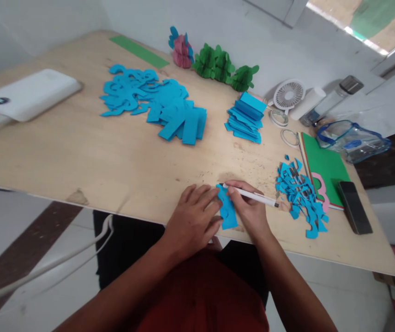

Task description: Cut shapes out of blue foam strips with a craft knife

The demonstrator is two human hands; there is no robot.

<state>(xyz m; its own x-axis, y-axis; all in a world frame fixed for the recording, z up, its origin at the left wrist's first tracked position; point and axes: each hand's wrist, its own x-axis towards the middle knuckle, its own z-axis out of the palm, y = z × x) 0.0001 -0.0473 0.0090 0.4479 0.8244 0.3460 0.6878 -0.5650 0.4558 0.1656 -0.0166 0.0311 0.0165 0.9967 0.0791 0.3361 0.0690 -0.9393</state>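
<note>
A blue paper strip (228, 213) lies at the table's front edge, with curved outlines on it. My left hand (193, 220) rests flat over the strip's left side, its fingers spread. In my right hand (252, 210) is a white pen (256, 197), its dark tip at the strip's upper end. Farther back on the table sits a heap of blue cut paper pieces (173, 103), curved ones at the left and rectangular ones at the right. A stack of folded blue strips (246, 117) stands behind my hands, and blue scraps (299, 191) lie to the right.
Green paper figures (214, 63), a pink-and-blue one (182, 51) and a green strip (138, 50) are at the back. A white power bank (31, 94) lies left. On the right are a small fan (289, 95), tape rolls, a bottle, a clear bag, green sheets (325, 161) and a phone (355, 207).
</note>
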